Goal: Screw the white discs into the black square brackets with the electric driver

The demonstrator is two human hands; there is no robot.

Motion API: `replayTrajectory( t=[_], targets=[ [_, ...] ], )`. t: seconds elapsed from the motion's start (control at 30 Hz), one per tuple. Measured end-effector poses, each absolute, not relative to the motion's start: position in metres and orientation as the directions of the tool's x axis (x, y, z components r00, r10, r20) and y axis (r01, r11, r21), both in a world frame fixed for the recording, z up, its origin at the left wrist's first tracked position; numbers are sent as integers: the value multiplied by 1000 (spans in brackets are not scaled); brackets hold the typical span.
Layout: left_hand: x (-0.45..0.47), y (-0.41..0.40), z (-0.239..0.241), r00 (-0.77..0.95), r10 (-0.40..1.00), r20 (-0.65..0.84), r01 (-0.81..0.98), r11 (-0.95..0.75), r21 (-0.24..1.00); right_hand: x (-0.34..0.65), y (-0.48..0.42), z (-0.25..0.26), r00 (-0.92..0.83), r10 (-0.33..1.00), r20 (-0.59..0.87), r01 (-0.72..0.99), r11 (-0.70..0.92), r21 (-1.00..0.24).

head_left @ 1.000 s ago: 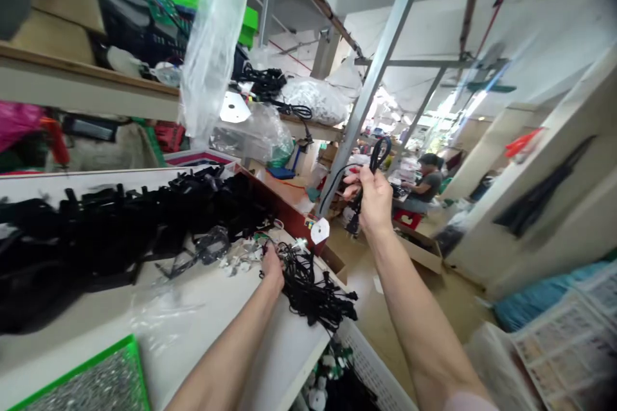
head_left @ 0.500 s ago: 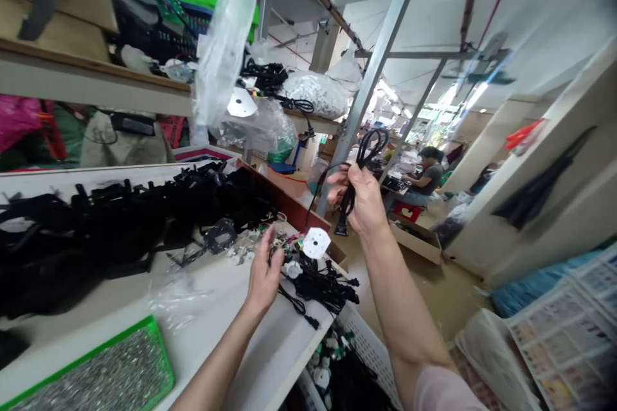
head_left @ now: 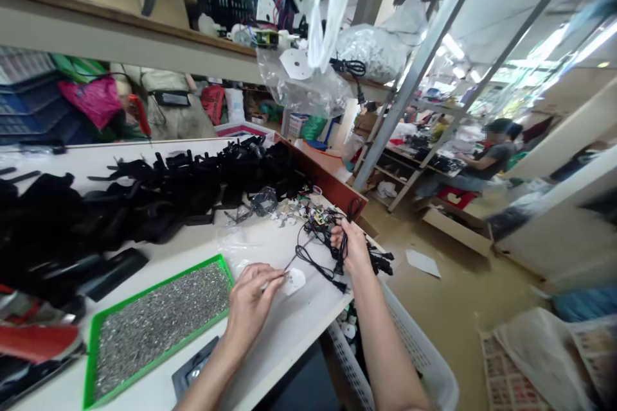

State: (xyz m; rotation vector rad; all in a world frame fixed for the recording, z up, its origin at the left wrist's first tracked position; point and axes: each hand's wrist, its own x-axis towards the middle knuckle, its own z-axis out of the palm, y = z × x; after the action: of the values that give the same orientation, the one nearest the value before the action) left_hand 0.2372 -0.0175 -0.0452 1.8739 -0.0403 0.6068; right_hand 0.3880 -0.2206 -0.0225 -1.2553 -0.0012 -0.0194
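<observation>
With our right grip curled around the looped black cord near the right edge of the counter and our left grip pinched on its thin end beside the white plate, we judge it light and limp, best held at the bundled loops.

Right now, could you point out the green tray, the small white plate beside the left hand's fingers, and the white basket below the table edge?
Green tray (head_left: 92, 359): head view, on its left rim.
White plate (head_left: 295, 280): head view, on its flat face.
White basket (head_left: 418, 340): head view, on its right wall.
</observation>
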Motion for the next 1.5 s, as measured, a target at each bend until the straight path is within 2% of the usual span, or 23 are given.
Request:
replayTrajectory(
  t=[0.07,0.1,0.17,0.2,0.23,0.3,0.37,0.43,0.5,0.57,0.63,0.7,0.73,0.83,0.93,1.0,1.07,1.17,1.23,1.3,1.4,1.5],
  targets=[
    [236,-10,-41,920,173,351,-276,-348,896,382,-220,-39,1000,-10,-23,-19,264,-964],
    [237,-9,-39,948,153,279,-233,-264,936,380,-220,-46,999,-6,-35,-33,233,-972],
    [243,-11,-37,976,181,121,-128,23,992,377,-220,-57,999,7,-52,-52,155,-987],
    [246,-14,-37,975,217,40,-86,207,975,376,-220,-62,998,17,-58,-59,106,-993],
    [250,-18,-36,968,247,-45,-58,391,919,376,-221,-68,998,31,-63,-65,49,-997],
    [258,-26,-35,940,259,-221,-18,687,727,376,-222,-79,995,69,-77,-70,-89,-994],
    [263,-32,-34,906,220,-362,14,839,543,374,-223,-87,991,104,-82,-56,-235,-970],
    [267,-37,-34,885,190,-425,31,886,462,369,-224,-91,993,109,-55,-13,-354,-935],
    [271,-41,-35,874,191,-446,35,893,450,359,-221,-88,995,96,21,60,-432,-900],
    [275,-46,-37,870,196,-452,36,890,455,346,-214,-80,976,170,138,199,-425,-883],
    [279,-52,-40,870,194,-453,43,886,462,331,-201,-72,910,357,212,318,-271,-909],
    [282,-59,-42,883,235,-406,15,851,525,318,-185,-67,825,526,206,278,-61,-959],
    [283,-62,-43,891,276,-361,-18,815,580,313,-178,-66,807,563,178,218,-4,-976],
    [284,-62,-50,878,435,-201,-126,614,779,307,-165,-65,830,552,73,81,10,-997],
    [282,-52,-58,863,488,-129,-114,437,892,308,-167,-65,834,551,-25,16,-71,-997],
    [280,-43,-61,877,441,-190,-34,452,891,310,-172,-66,808,581,-100,-22,-139,-990],
    [278,-36,-62,878,336,-340,113,545,831,311,-177,-66,805,577,-139,-38,-183,-982],
    [272,-30,-62,840,156,-520,307,654,692,309,-178,-65,873,480,-82,14,-194,-981],
    [266,-29,-63,862,86,-500,307,696,649,308,-176,-64,914,404,-30,55,-196,-979],
    [258,-29,-65,916,50,-397,259,682,683,306,-175,-62,935,354,-15,62,-206,-976],
    [247,-29,-67,959,86,-269,193,494,847,303,-174,-59,930,366,-32,56,-226,-972],
    [245,-26,-67,950,221,-220,161,258,953,301,-175,-57,887,462,-24,89,-223,-971]
  ],
)
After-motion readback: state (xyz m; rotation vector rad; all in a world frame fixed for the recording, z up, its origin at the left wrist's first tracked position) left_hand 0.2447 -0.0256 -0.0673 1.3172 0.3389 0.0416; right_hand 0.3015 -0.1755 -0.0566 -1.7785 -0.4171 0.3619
